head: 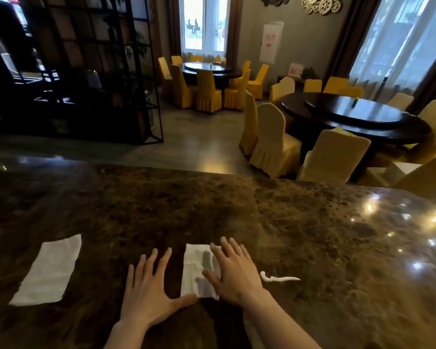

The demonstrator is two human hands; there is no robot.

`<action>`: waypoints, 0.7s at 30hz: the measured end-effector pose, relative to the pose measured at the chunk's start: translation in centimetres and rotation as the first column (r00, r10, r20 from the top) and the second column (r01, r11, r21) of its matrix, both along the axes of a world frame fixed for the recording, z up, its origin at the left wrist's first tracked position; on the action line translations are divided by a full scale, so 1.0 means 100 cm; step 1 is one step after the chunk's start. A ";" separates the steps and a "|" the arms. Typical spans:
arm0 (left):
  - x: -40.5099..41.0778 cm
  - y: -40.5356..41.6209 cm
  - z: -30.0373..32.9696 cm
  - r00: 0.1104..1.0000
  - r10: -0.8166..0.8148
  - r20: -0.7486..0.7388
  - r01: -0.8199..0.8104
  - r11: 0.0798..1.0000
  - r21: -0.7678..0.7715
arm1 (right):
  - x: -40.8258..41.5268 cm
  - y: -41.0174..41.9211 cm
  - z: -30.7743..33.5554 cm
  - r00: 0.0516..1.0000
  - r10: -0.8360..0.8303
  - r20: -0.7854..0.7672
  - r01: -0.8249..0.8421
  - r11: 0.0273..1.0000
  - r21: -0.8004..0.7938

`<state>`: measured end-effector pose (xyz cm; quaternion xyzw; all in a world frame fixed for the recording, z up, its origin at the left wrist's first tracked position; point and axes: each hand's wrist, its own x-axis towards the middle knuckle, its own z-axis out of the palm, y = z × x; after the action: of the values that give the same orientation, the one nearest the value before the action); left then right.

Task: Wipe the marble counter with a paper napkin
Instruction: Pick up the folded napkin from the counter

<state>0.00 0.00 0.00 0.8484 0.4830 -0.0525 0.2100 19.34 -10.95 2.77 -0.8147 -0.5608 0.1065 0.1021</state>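
A white paper napkin [195, 268] lies flat on the brown marble counter [161, 210], with grey damp patches showing through it. My right hand [233, 270] rests palm down on the napkin's right half, fingers spread. Just left of the napkin, my left hand [150, 288] lies flat on the counter with its fingers apart, and its thumb touches the napkin's lower left corner. A second white napkin [48, 270] lies unfolded farther left, apart from both hands.
A small twisted white scrap of paper [277, 277] lies on the counter right of my right hand. Beyond the counter's far edge stand round dark tables [358, 114] with yellow-covered chairs [275, 142], and a black metal shelf [98, 71] at the left.
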 end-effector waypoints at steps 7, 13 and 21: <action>-0.033 0.005 -0.016 0.999 -0.009 -0.043 0.009 1.000 -0.003 | -0.045 0.019 -0.016 0.984 0.178 0.000 -0.178 0.983 -0.043; -0.024 -0.002 -0.010 0.997 -0.038 -0.072 0.038 0.999 -0.012 | -0.035 0.007 -0.026 0.980 0.198 0.024 -0.199 0.977 0.074; 0.032 -0.017 -0.005 0.987 -0.161 0.015 0.161 0.987 -0.017 | 0.031 -0.040 -0.002 0.499 -0.215 -0.839 0.717 0.647 0.260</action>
<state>3.19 -1.73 -0.51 0.8830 0.4110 -0.0678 0.2162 22.48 -14.90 2.60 -0.7462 -0.2105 0.2188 0.5924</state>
